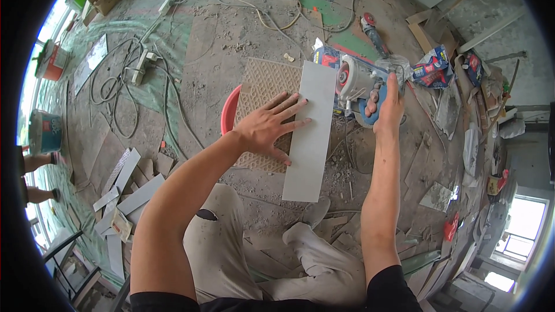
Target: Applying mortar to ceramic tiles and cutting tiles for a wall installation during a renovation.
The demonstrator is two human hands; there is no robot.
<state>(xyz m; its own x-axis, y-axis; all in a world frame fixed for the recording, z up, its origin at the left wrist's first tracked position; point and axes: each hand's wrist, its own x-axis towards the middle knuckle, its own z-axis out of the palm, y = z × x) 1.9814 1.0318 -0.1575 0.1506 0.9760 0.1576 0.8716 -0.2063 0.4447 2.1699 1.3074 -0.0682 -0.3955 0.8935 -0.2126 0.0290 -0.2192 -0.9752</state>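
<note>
My left hand point(265, 129) is spread flat on a brown tile point(263, 81) lying with its ridged honeycomb back up. Its fingertips reach onto a long pale grey tile strip point(312, 133) that overlaps the brown tile's right edge. Under the tiles, the rim of a red round basin point(229, 110) shows at the left. My right hand point(386, 107) is wrapped round the blue handle of a circular tile cutter point(355, 81), just right of the strip's upper part. The cutter's red disc faces the strip; whether they touch I cannot tell.
An angle grinder point(373, 34) and blue-red bags point(432, 68) lie beyond the cutter. Cables and a white power strip point(140, 68) cross the dusty floor. Tile offcuts point(124, 179) are heaped at the left, near buckets point(45, 130). Another person's legs point(39, 179) show at the far left.
</note>
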